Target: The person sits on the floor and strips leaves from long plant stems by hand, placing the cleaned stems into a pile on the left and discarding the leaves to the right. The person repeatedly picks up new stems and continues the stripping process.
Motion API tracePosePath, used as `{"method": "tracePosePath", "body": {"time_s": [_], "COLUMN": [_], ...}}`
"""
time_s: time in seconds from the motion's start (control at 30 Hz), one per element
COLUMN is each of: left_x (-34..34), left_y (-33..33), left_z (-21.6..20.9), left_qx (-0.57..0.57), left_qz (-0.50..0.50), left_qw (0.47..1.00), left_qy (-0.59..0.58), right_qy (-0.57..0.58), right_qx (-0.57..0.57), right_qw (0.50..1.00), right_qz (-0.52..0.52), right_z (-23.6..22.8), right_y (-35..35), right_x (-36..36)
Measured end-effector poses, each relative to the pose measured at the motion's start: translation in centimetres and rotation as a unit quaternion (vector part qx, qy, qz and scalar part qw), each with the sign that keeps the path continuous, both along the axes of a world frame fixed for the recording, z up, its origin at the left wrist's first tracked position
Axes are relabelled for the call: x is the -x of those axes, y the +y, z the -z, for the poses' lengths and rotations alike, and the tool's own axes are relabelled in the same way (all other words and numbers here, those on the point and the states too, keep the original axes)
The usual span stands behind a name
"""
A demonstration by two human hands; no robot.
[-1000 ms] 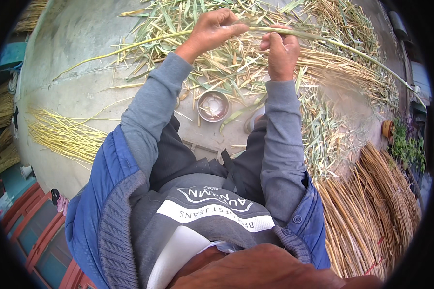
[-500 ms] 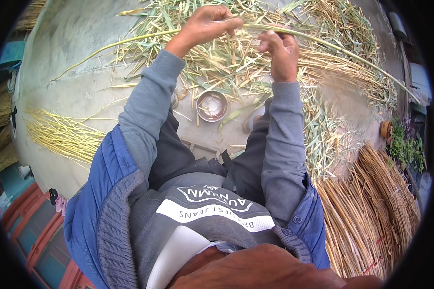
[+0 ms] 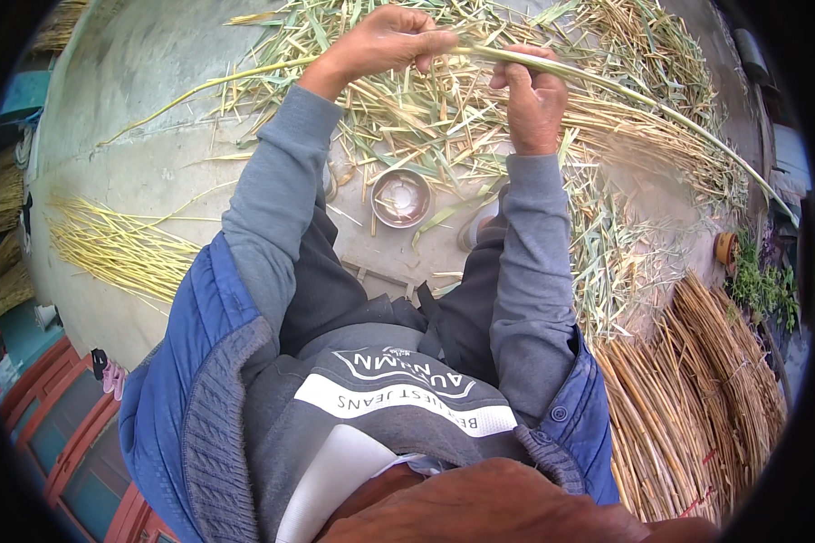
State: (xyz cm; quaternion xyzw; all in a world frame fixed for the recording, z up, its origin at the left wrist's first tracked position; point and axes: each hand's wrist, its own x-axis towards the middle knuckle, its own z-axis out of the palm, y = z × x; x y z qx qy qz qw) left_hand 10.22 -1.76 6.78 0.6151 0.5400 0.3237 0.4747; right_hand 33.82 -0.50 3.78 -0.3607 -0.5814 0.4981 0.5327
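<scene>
A long green reed stalk [image 3: 643,88] stretches across the far side of the view, its thin end drooping left and its other end reaching far right. My left hand [image 3: 385,43] is closed round it, thumb and forefinger pinching it near the middle. Just to the right, my right hand [image 3: 532,95] grips the same stalk between thumb and fingers. Both arms are stretched forward. Beneath the hands lies a broad litter of cut reed leaves and stem pieces [image 3: 398,109]. A small metal bowl [image 3: 400,198] with pale contents stands on the floor between my feet.
Peeled yellow-green stalks [image 3: 122,251] lie in a loose pile at the left. Thick bundles of dry brown reeds [image 3: 661,416] fill the lower right, near a potted plant [image 3: 761,271]. More long stalks [image 3: 634,136] lie at the far right on the concrete floor [image 3: 127,136].
My left hand has shifted slightly left and away from me. My right hand has moved slightly right along the stalk, its fingers now closer round it.
</scene>
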Motion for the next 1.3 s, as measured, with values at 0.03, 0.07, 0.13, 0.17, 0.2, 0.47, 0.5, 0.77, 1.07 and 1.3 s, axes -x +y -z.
{"method": "tracePosePath", "body": {"time_s": [0.03, 0.07, 0.13, 0.17, 0.2, 0.47, 0.5, 0.77, 1.07, 1.3], "left_x": [0.2, 0.3, 0.4, 0.5, 0.7, 3.5, 3.7, 4.6, -2.1, 6.7], "left_y": [0.0, -0.1, -0.1, -0.1, -0.1, 0.4, 0.3, 0.4, 0.6, -0.1], "left_z": [-0.2, -0.4, -0.4, -0.3, -0.1, 1.5, 1.8, 1.9, 1.1, 1.1], "left_qx": [0.007, 0.013, -0.010, -0.039, -0.068, -0.130, -0.122, -0.266, -0.271, -0.066], "left_qz": [0.003, 0.007, -0.007, -0.025, -0.043, -0.011, -0.011, -0.207, -0.006, -0.019], "left_qw": [1.000, 1.000, 1.000, 0.999, 0.996, 0.983, 0.984, 0.878, 0.926, 0.979], "left_qy": [-0.004, -0.008, -0.018, -0.024, -0.030, 0.131, 0.128, 0.340, 0.264, 0.190], "right_qy": [0.023, 0.049, 0.041, 0.006, -0.028, 0.066, 0.162, 0.156, 0.176, 0.194], "right_qx": [0.067, 0.140, 0.240, 0.267, 0.294, 0.177, 0.192, 0.208, 0.232, 0.238], "right_qw": [0.997, 0.989, 0.970, 0.963, 0.955, 0.981, 0.968, 0.965, 0.956, 0.946], "right_qz": [-0.007, -0.008, -0.018, -0.027, -0.037, -0.037, -0.021, 0.044, 0.013, 0.108], "right_z": [0.1, 0.1, 0.0, -0.1, -0.4, -2.1, -2.0, -0.4, -0.2, -0.9], "right_y": [0.1, 0.2, 0.5, 0.7, 0.8, 2.0, 2.4, 2.9, 1.2, 3.5], "right_x": [0.1, 0.1, -0.1, -0.4, -0.7, -6.9, -7.6, -8.0, -3.4, -9.7]}}
